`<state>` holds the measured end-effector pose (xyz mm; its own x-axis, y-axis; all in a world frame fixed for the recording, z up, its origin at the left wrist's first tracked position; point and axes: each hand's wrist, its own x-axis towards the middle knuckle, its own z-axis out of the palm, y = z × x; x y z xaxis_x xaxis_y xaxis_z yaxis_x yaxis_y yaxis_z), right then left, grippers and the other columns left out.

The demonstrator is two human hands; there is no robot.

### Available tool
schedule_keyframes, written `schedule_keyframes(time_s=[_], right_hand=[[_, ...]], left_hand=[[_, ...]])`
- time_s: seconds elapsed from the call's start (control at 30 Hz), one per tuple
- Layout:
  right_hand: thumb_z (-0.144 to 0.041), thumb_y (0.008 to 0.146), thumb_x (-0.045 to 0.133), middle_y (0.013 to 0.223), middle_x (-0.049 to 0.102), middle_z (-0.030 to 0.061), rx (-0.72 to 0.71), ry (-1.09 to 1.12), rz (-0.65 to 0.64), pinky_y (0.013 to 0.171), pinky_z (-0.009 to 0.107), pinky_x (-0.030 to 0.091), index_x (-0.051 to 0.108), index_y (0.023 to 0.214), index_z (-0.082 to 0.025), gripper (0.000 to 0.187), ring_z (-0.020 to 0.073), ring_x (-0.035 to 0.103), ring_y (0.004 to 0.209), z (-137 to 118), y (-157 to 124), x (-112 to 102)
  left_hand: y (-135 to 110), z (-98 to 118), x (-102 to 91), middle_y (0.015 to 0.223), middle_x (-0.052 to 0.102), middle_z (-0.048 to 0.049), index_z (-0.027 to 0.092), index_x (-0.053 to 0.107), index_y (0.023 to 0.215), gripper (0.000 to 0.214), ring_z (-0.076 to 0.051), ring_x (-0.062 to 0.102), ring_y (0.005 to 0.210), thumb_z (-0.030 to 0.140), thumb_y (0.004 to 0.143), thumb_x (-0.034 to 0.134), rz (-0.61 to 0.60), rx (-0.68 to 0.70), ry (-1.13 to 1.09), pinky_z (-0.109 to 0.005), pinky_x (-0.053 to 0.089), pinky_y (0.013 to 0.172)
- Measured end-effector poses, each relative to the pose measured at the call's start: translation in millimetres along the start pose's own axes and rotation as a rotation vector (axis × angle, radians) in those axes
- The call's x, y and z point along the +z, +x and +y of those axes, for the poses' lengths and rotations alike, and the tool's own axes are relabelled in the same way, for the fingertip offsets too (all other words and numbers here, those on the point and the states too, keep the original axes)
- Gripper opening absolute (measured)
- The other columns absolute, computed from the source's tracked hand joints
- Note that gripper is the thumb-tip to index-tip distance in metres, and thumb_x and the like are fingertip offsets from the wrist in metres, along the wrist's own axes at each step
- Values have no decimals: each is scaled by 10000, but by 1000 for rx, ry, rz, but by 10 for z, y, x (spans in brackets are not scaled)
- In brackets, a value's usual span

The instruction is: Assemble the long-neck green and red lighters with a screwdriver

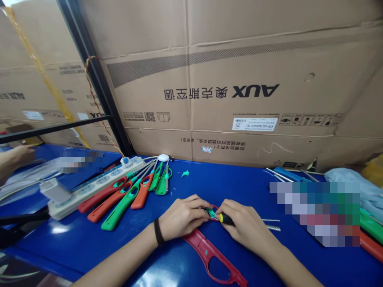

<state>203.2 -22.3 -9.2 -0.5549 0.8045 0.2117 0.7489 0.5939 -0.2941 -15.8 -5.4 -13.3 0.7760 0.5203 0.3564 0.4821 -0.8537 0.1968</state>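
Observation:
Near the middle of the blue table, my left hand (185,215), with a black band at the wrist, has its fingers closed on a red lighter casing half (214,208). A teal trigger piece (212,214) shows inside it. My right hand (243,223) grips a screwdriver (226,219) by its black and yellow handle against the same lighter; its tip is hidden. Another red casing half (209,253) with a handle loop lies below my hands. Thin metal rods (273,227) stick out from behind my right hand.
Several long-necked lighters (121,205) and green casing halves (162,184) lie beside a white power strip (98,183). A loose teal trigger (185,173) rests further back. Cardboard (209,63) walls the rear. Another person's hand (16,159) is at far left; a pixelated patch covers the right.

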Motion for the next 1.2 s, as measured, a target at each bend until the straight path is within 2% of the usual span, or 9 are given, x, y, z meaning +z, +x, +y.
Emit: schedule_keyframes(time_s=[0.27, 0.5, 0.67, 0.77, 0.87, 1.03, 1.2], right_hand=[[-21, 759, 556, 863, 623, -13, -13, -48, 4, 616, 250, 411, 566, 861, -216, 220, 168, 600, 817, 27, -5, -17], [-59, 782, 570, 810, 631, -6, -38, -113, -19, 615, 262, 410, 567, 804, -208, 150, 181, 588, 795, -5, -19, -23], [-32, 773, 550, 850, 636, -4, -79, -1, -78, 675, 261, 426, 601, 857, -219, 211, 183, 593, 839, 12, -40, -69], [-57, 790, 533, 884, 623, -11, -18, 119, -58, 684, 243, 432, 607, 899, -237, 223, 162, 602, 822, 61, -58, -88], [-100, 810, 518, 895, 617, -11, 44, 188, -23, 681, 236, 432, 607, 854, -239, 170, 148, 606, 789, 118, -73, -112], [-149, 823, 522, 907, 624, -13, 63, 218, 12, 700, 239, 426, 621, 850, -247, 141, 139, 609, 782, 164, -76, -159], [-131, 793, 525, 863, 630, -16, 78, 221, -14, 674, 238, 420, 627, 818, -247, 157, 146, 607, 768, 101, -62, -133]], left_hand=[[-15, 7, 10, 1163, 617, -6, 216, 646, 998, 196, -147, 565, 969, 201, 939, 459, -18, 16, 85, -221, 497, 778], [-22, 30, 7, 1147, 595, -13, 222, 638, 985, 207, -118, 564, 852, 186, 939, 439, -27, 33, 144, -186, 477, 656], [-14, 39, 22, 1122, 593, -15, 233, 638, 980, 187, -139, 568, 881, 210, 927, 459, 2, -28, 98, -231, 491, 745], [-8, 42, 30, 1106, 594, -18, 235, 628, 1003, 178, -146, 569, 911, 203, 905, 482, -3, -56, 45, -252, 493, 784], [0, 49, 32, 1109, 586, -20, 243, 623, 1029, 195, -143, 571, 914, 199, 898, 485, -1, -64, 25, -236, 493, 748], [11, 67, 66, 1103, 572, -1, 292, 639, 1025, 166, -137, 574, 894, 286, 907, 523, 24, -79, 40, -210, 472, 673], [28, 104, 113, 1048, 582, -19, 256, 659, 942, 174, -140, 566, 871, 300, 928, 491, 61, -122, 50, -217, 462, 686]])
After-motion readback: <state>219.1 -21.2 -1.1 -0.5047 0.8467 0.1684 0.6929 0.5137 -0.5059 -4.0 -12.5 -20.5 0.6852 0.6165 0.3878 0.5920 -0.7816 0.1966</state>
